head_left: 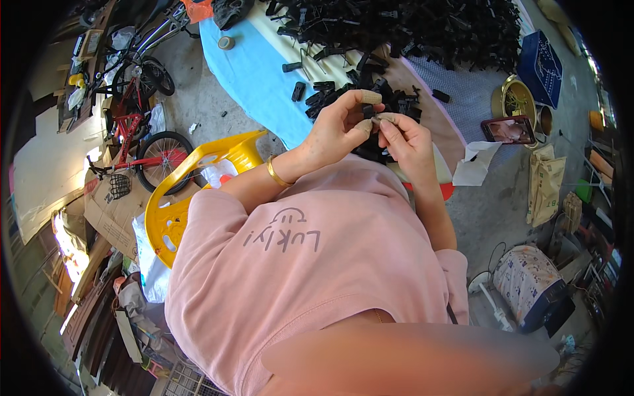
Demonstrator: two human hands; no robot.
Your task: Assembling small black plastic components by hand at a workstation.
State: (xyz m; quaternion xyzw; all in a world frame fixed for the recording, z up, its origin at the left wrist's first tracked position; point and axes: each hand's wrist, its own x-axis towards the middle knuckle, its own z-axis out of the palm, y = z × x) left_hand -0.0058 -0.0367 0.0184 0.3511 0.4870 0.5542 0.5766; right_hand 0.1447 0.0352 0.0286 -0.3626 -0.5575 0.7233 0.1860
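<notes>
My left hand (335, 129), with a gold bangle (277, 173) on its wrist, pinches a small black plastic piece (368, 111) between thumb and forefinger. My right hand (408, 140) meets it there, its thumb and fingertips pressed together at the same piece. Whatever is between the right fingertips is too small to make out. Pale coverings wrap several fingertips. Just beyond both hands lies a small heap of black plastic pieces (401, 104), some looking like clips. Farther off, a much larger pile (409, 30) of the same black pieces spreads over the cloth.
A light blue cloth (247, 82) lies under the pieces, with a small round container (226, 43) on it. At the right are a phone (508, 130), a brass-coloured pot (512, 99) and a blue basket (541, 69). A yellow plastic chair (168, 211) and a red bicycle (158, 155) stand left.
</notes>
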